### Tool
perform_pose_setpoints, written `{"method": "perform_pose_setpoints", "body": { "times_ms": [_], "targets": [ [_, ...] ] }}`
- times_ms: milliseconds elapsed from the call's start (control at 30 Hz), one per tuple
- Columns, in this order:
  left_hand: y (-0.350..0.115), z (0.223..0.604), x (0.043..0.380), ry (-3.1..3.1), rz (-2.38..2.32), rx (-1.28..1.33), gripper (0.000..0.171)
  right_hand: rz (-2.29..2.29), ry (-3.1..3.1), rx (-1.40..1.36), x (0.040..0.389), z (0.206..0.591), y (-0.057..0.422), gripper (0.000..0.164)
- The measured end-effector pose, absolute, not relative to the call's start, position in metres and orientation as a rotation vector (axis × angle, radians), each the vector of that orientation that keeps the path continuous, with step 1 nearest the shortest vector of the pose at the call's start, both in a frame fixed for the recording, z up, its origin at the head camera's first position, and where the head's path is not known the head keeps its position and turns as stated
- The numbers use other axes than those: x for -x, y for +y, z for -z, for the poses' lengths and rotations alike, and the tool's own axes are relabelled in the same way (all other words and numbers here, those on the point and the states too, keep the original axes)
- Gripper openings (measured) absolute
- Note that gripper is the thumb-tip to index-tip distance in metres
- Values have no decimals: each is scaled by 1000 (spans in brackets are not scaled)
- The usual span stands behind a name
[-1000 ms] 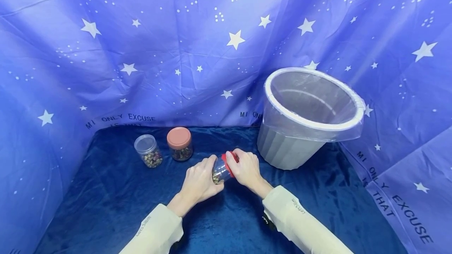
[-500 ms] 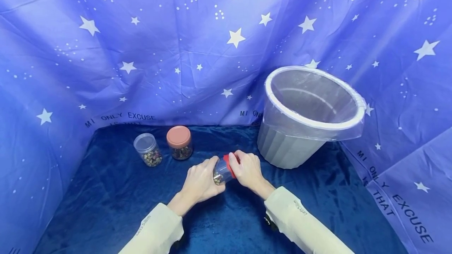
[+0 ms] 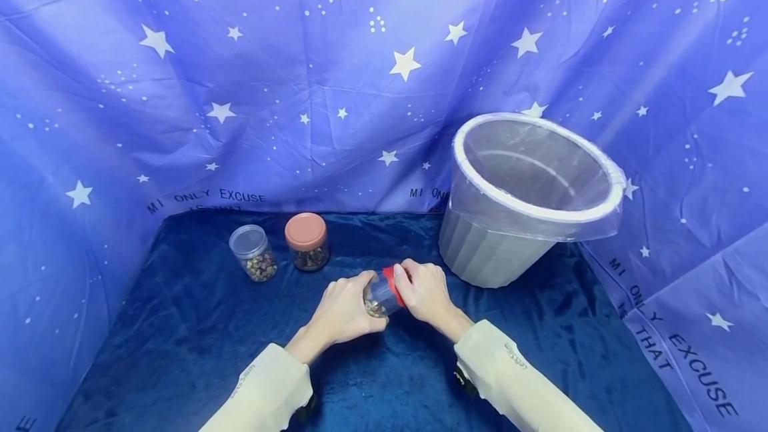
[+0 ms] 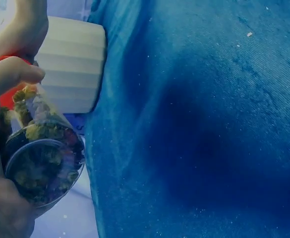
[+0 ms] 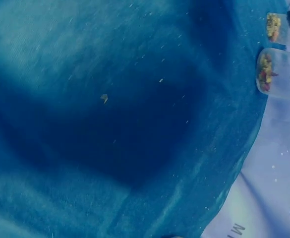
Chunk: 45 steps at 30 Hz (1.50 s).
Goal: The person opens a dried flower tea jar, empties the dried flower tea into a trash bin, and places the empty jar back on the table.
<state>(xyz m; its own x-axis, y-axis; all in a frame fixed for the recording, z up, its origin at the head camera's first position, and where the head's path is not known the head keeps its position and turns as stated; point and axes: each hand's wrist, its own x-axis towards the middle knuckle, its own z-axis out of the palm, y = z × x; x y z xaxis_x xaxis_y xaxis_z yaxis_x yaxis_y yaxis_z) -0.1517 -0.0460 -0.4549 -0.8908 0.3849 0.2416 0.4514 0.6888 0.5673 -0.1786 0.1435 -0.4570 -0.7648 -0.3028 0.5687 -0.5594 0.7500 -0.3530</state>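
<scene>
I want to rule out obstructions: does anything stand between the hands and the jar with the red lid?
Nothing visible does: the left hand grips the jar directly, and the right hand holds its red lid.

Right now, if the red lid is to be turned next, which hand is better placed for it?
Probably the right hand: it grips the red lid, while the left hand holds the lower part of the tilted jar and seems better suited to steadying it.

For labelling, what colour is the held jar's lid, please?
The lid is red, clearest in the head view.
</scene>
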Motion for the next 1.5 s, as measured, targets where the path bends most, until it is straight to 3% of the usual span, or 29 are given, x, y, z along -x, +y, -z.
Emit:
{"method": "perform_pose_setpoints", "body": {
  "times_ms": [233, 400, 667, 1033, 1200, 1500],
  "targets": [
    [-48, 453, 155, -2826, 986, 698, 67, -709, -2456, -692, 179, 456, 145, 26],
    [-42, 452, 154, -2813, 800, 634, 71, -794, -2708, -534, 180, 444, 145, 22],
    [-37, 465, 150, -2556, 362, 581, 72, -1048, -3263, -83, 187, 416, 133, 48],
    [-41, 482, 151, -2367, 144, 574, 72, -1577, -3414, 271, 186, 407, 125, 74],
    [-39, 488, 147, -2454, 179, 526, 74, -1473, -3315, 256, 182, 424, 119, 66],
    [-41, 482, 153, -2502, 222, 552, 63, -1140, -3039, 149, 175, 448, 114, 53]
  ]
}}
